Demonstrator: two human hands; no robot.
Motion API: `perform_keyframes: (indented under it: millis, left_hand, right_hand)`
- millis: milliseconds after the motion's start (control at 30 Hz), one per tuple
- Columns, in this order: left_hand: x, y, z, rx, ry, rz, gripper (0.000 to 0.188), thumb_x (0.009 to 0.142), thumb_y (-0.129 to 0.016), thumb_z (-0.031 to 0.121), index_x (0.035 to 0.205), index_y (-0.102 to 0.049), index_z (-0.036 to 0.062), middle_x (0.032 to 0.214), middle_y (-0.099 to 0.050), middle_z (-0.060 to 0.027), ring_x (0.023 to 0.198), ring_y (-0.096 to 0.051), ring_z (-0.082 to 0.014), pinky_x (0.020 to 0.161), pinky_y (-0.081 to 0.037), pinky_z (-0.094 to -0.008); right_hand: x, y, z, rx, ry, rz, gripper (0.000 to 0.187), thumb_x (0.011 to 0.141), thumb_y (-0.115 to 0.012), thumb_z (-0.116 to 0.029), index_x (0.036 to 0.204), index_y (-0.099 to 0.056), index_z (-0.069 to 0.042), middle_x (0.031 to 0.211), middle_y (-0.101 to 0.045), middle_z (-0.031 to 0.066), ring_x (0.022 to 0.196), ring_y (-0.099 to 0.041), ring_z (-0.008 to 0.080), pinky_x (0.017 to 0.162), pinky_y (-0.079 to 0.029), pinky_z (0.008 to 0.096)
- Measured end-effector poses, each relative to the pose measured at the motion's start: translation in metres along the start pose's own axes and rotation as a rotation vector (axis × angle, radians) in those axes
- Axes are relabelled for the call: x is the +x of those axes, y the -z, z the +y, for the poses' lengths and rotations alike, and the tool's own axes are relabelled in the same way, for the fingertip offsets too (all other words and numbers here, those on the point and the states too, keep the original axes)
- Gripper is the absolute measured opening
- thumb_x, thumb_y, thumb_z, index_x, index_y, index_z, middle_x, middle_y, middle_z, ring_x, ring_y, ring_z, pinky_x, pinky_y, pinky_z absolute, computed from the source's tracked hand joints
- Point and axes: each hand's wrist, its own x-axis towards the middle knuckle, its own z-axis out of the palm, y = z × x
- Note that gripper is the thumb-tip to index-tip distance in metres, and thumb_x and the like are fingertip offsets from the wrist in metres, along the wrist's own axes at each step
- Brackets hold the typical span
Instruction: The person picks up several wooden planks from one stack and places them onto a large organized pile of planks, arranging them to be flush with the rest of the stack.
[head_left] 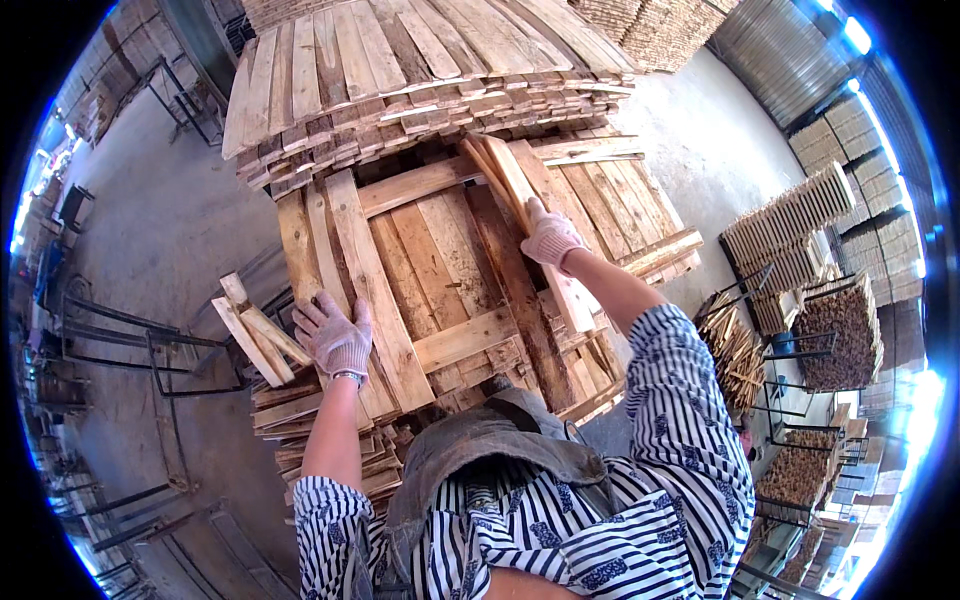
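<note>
My left hand (335,335), in a pale knitted glove, lies flat with its fingers spread on the planks (350,250) at the left side of the wood stack. My right hand (552,238), gloved alike, is wrapped round the edge of a long wooden plank (507,178). That plank lies lengthwise over the stack, tilted on its edge against other boards. Beside it, a dark bark-edged board (525,310) runs down toward me. A crosswise board (465,340) spans the near part of the stack.
A tall pile of planks (420,50) rises at the far side. Short offcuts (255,335) stick out at the left, near black metal frames (165,345). Stacked boards (790,230) and a heap of sticks (735,350) stand on the floor to the right.
</note>
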Motion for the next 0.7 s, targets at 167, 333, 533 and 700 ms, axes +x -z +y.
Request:
perform_keyframes:
  millis: [167, 333, 533, 700]
  left_hand:
    - [-0.002, -0.007, -0.011, 0.031, 0.021, -0.002, 0.085, 0.097, -0.048, 0.066, 0.155, -0.038, 0.0042, 0.16, -0.033, -0.0289, 0.149, -0.03, -0.0484, 0.12, -0.026, -0.0581]
    - [0.001, -0.004, 0.0, 0.037, -0.011, -0.024, 0.088, 0.097, -0.046, 0.068, 0.157, -0.035, 0.005, 0.163, -0.028, -0.0298, 0.15, -0.029, -0.0485, 0.121, -0.025, -0.0576]
    - [-0.003, -0.002, -0.005, 0.054, 0.024, -0.041, 0.087, 0.098, -0.045, 0.067, 0.157, -0.035, 0.0052, 0.163, -0.028, -0.0297, 0.15, -0.029, -0.0482, 0.122, -0.024, -0.0576]
    - [0.003, -0.012, -0.004, 0.062, 0.01, -0.024, 0.088, 0.097, -0.045, 0.068, 0.157, -0.034, 0.0047, 0.162, -0.028, -0.0309, 0.15, -0.028, -0.0481, 0.122, -0.022, -0.0578]
  right_hand:
    - [-0.026, 0.009, -0.017, 0.003, 0.139, 0.084, 0.062, 0.087, -0.069, -0.023, 0.144, -0.048, -0.021, 0.128, -0.061, 0.0267, 0.12, -0.061, 0.0455, 0.1, -0.052, 0.053]
    - [-0.007, -0.025, -0.006, -0.005, 0.007, 0.057, 0.06, 0.09, -0.07, -0.024, 0.144, -0.044, -0.025, 0.135, -0.055, 0.0243, 0.122, -0.059, 0.0442, 0.1, -0.05, 0.057]
    - [0.014, 0.002, 0.018, -0.014, 0.168, 0.17, 0.067, 0.091, -0.068, -0.039, 0.149, -0.04, -0.02, 0.135, -0.057, 0.0268, 0.124, -0.058, 0.0443, 0.105, -0.049, 0.0505]
    - [0.02, -0.016, -0.003, -0.12, 0.041, 0.054, 0.069, 0.093, -0.064, -0.035, 0.153, -0.034, -0.019, 0.138, -0.056, 0.0264, 0.13, -0.055, 0.0449, 0.107, -0.047, 0.0526]
